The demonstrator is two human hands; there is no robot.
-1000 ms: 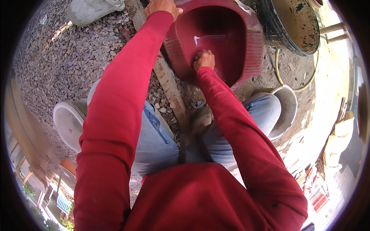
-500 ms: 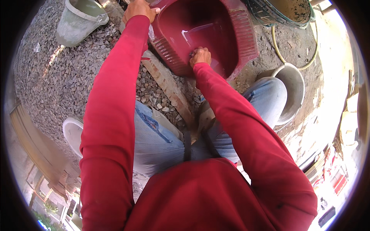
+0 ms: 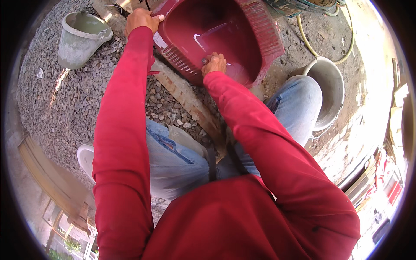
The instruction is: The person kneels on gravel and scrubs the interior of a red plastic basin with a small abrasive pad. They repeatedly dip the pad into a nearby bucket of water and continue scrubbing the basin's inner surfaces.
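A maroon squat toilet pan (image 3: pixel 266 34), with ribbed footrests along both sides of its basin, lies tilted in front of me. My left hand (image 3: pixel 142 21) grips its left edge, thumb over the top and fingers partly hidden. Down inside the wet, glossy basin, my right hand (image 3: pixel 215 63) is closed and pressed to the near part of the inner wall. A small greyish bit (image 3: pixel 204 61) shows at its knuckles, too little to name.
Beneath the pan's near left side runs a rough wooden plank (image 3: pixel 184 97). A grey bucket (image 3: pixel 84 43) tilts on the gravel (image 3: pixel 47 86) at left. Another bucket (image 3: pixel 331 91) stands by my right knee, near a yellowish hose (image 3: pixel 307 41). A dark tub (image 3: pixel 299 6) is at the far right.
The view has shifted slightly, so the pan and both hands sit a little further left and higher or lower in it. My right hand stays closed against the basin wall; the left keeps its grip.
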